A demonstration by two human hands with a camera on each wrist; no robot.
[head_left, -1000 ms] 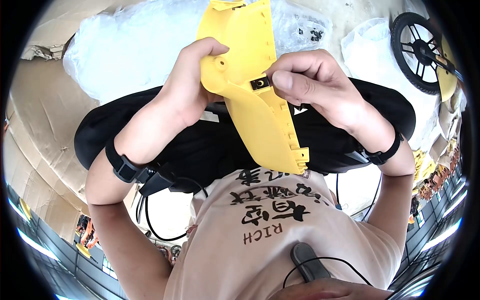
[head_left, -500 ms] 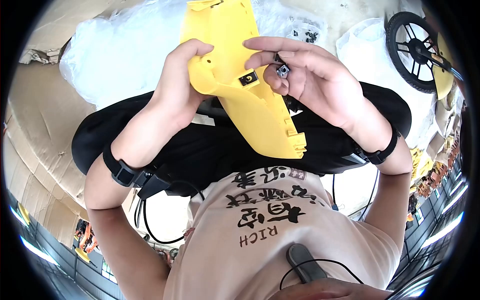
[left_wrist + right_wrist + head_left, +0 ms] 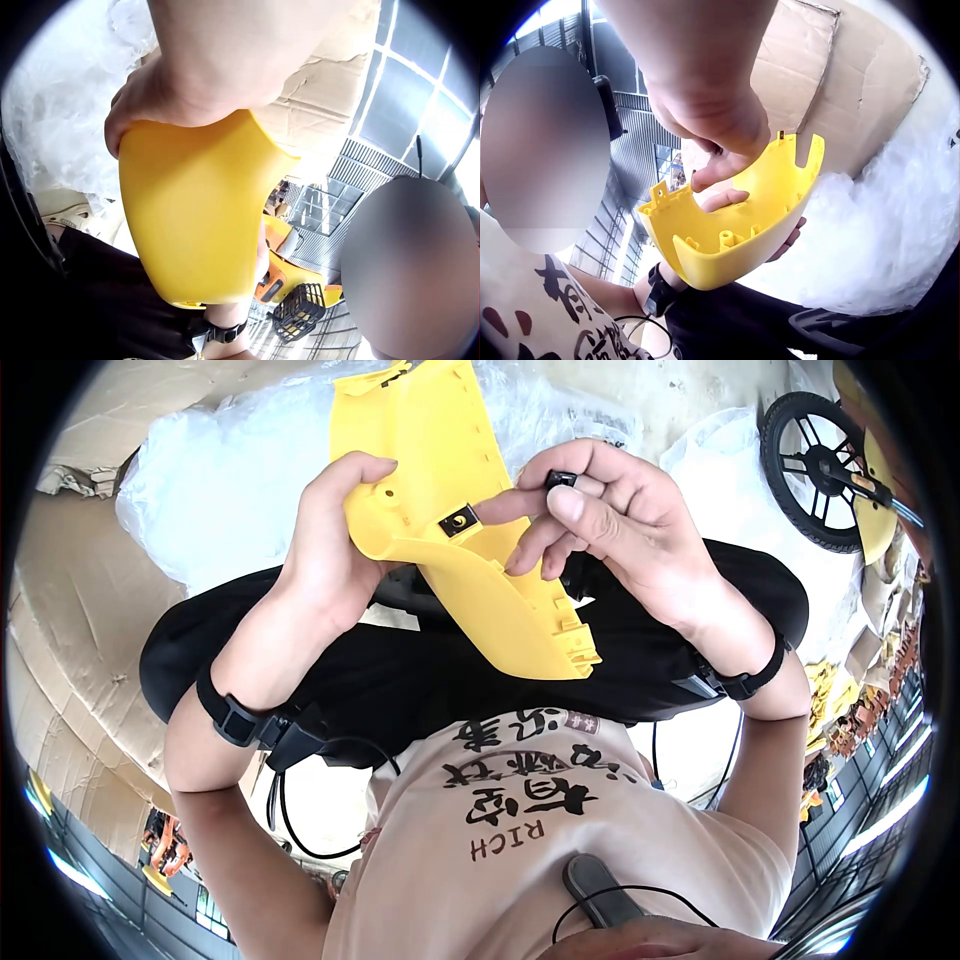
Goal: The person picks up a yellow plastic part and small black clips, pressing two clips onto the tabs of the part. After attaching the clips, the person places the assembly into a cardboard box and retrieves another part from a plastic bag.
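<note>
A curved yellow plastic cover [image 3: 490, 600] is held over the lap, its ribbed inner side facing up in the head view. My left hand [image 3: 335, 540] grips its left edge, thumb over the rim. A small black clip [image 3: 460, 521] sits at the cover's middle edge. My right hand [image 3: 640, 525] pinches another small black piece [image 3: 562, 479] between thumb and fingers, while one extended finger reaches the seated clip. The left wrist view shows the cover's smooth outer face [image 3: 195, 217]. In the right wrist view, the right hand [image 3: 712, 127] hangs above the cover's inner side.
Clear plastic bags [image 3: 230, 470] lie beyond the knees. To the right stands a black spoked wheel [image 3: 815, 470] beside a yellow part. Cardboard sheets [image 3: 80, 620] cover the floor on the left. The black-trousered legs [image 3: 220, 625] are spread beneath the cover.
The cover and both hands have shifted left. My right hand left the cover's edge, turned to show small pieces among its fingers, then came back with one finger at the seated clip.
</note>
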